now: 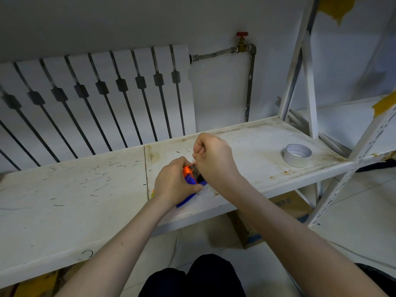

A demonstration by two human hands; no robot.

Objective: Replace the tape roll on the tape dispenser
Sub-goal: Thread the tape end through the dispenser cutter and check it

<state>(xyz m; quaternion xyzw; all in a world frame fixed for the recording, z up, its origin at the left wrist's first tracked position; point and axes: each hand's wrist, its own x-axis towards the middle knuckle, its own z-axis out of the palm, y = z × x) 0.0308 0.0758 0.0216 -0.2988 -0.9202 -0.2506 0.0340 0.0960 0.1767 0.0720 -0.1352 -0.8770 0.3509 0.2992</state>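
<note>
A white radiator point(96, 99) backed a scuffed white metal shelf point(75, 189), with a pipe and red-handled valve point(242, 34) on the wall beyond and a cardboard box point(287, 209) on the floor below. The blue and orange tape dispenser point(190, 179) sat over the shelf's front edge, near the middle. A white tape roll point(297, 154) lay flat on the shelf well to the right, apart from both hands.

The left hand point(173, 183) was wrapped around the dispenser's body, its grip clamped on it from the left with the thumb along the lower blue edge. The right hand point(214, 159) was curled above the dispenser's dark front part, fingers together as if pinching something small there; whether that was a tape end or a piece of the dispenser could not be told.

The step in hand looked like freeing or threading at the dispenser's head. Done well, it would call for the left hand to keep the body steady against the shelf while the right pulled straight and gently, keeping fingertips off any cutter teeth.

Both forearms reached forward from low in the view, wrists bent slightly inward toward each other.
</note>
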